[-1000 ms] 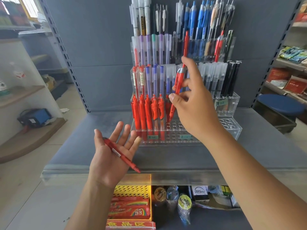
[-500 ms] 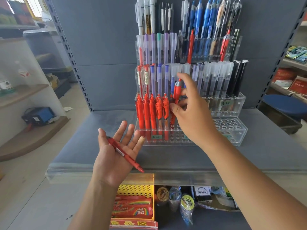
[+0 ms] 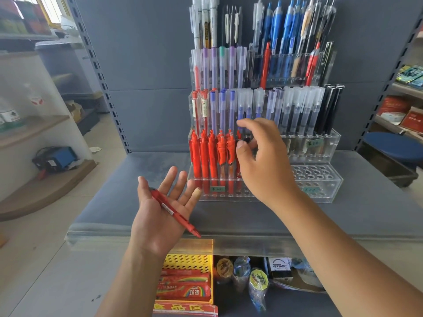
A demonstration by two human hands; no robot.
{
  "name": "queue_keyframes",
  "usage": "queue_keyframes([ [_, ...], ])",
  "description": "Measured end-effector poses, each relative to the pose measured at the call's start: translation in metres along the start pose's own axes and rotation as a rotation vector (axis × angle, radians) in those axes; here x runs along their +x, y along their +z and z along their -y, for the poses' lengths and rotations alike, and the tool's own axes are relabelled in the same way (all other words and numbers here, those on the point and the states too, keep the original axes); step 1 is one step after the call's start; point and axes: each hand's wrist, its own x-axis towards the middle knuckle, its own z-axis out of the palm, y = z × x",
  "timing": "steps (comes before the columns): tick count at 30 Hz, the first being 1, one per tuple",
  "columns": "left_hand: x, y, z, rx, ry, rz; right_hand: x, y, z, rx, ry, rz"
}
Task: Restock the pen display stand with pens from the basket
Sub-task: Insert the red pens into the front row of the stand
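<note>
Fingers (image 3: 170, 179) of the left hand (image 3: 158, 223) lie spread, palm up, a red pen (image 3: 175, 212) resting across them. The right hand (image 3: 265, 163), fingers loosely curled and empty, hovers at the pen display stand (image 3: 320, 187).

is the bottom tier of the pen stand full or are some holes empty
Not full: red pens fill only its left part; the holes on the right of the stand are empty.

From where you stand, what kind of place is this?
Most likely a small shop selling stationery: a tiered pen display stand with price tags, slotted metal shelving behind it, and packaged goods on the shelf below.
</note>
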Motion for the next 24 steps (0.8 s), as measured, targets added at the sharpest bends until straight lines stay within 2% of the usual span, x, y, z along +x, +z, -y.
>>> queue_keyframes([
  [2,0.0,0.001,-0.001,-0.014,0.002,0.01,-0.003,0.004,0.016,-0.043,-0.118,-0.124],
  [4,0.0,-0.001,-0.004,-0.043,-0.021,0.061,-0.009,0.013,0.038,-0.018,-0.216,-0.104],
  [6,0.002,0.0,-0.002,-0.004,-0.019,0.059,-0.02,0.024,0.059,0.037,-0.233,0.094],
  [10,0.004,-0.001,0.001,-0.045,-0.044,0.282,-0.04,0.054,0.076,-0.019,-0.121,0.543],
  [12,0.008,-0.014,0.001,-0.06,-0.125,0.21,-0.041,0.064,0.077,-0.084,-0.074,0.66],
  [13,0.009,-0.019,0.001,-0.035,-0.103,0.149,-0.04,0.068,0.076,-0.11,-0.057,0.691],
  [15,0.009,-0.022,-0.004,-0.055,-0.111,0.192,-0.038,0.072,0.075,-0.154,-0.044,0.737],
  [18,0.001,-0.013,-0.005,0.017,-0.116,0.123,-0.036,0.073,0.078,-0.249,-0.076,0.774],
  [20,-0.001,-0.012,-0.006,0.068,-0.088,0.175,-0.036,0.071,0.079,-0.289,-0.115,0.768],
  [22,-0.002,-0.013,-0.007,0.153,-0.061,0.132,-0.034,0.066,0.079,-0.268,-0.123,0.753],
  [23,-0.001,-0.014,-0.007,0.11,-0.06,0.192,-0.031,0.061,0.078,-0.233,-0.109,0.745],
  [24,0.0,-0.013,-0.007,0.06,-0.099,0.175,-0.028,0.055,0.078,-0.187,-0.088,0.737],
])
